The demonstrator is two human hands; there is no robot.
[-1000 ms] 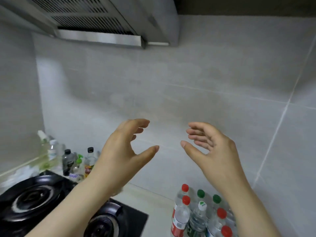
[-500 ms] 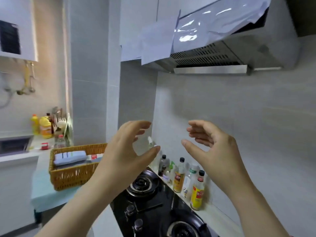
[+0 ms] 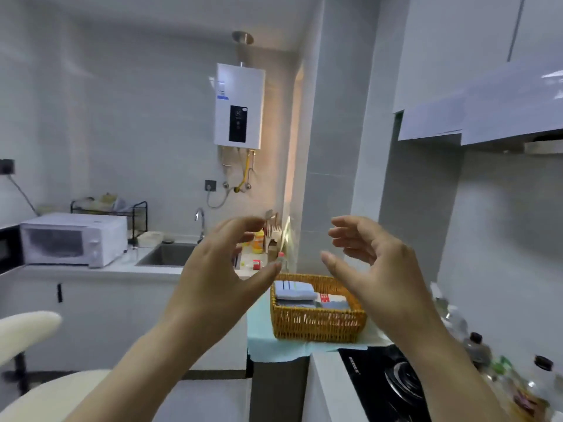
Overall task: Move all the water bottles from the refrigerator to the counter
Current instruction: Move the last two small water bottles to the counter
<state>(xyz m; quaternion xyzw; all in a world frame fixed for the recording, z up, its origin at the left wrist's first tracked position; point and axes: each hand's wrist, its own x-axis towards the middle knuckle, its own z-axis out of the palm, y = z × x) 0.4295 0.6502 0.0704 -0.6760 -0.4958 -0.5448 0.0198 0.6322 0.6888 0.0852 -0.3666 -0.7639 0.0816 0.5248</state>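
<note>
1. Head view, change: the view has swung left, from the stove wall to the far side of the kitchen. The cluster of capped water bottles seen a second ago beside the stove is now out of frame. Both hands have kept their raised pose throughout.
2. Left hand [image 3: 219, 278]: raised and empty, with fingers and thumb curved wide apart.
3. Right hand [image 3: 377, 269]: raised level with the left and apart from it, also empty and curved wide.
4. Water bottles: none certainly in view. A small red-capped bottle [image 3: 281, 257] stands beyond the basket, partly behind the left thumb. It is too blurred to say whether it is one of them.
5. Refrigerator: not in view.
6. Step in hand, by my reckoning: the empty-handed turn away from the counter [image 3: 323, 385] by the stove [image 3: 393, 382], to fetch more. The next move calls for finding the refrigerator and closing these spread fingers round a bottle.
7. Wicker basket [image 3: 316, 322]: sits on a pale green cloth [image 3: 274, 345], just beside the stove. It holds folded cloths [image 3: 294, 292], blue and grey, and a red-and-white packet.
8. Sink [image 3: 170, 254]: the basin's contents cannot be seen from here.
9. Dish rack [image 3: 109, 205], behind the microwave [image 3: 73, 239]: holds pale items too blurred to name.
10. Condiment bottles [image 3: 478, 348]: a dark-capped row along the wall right of the stove.
</note>
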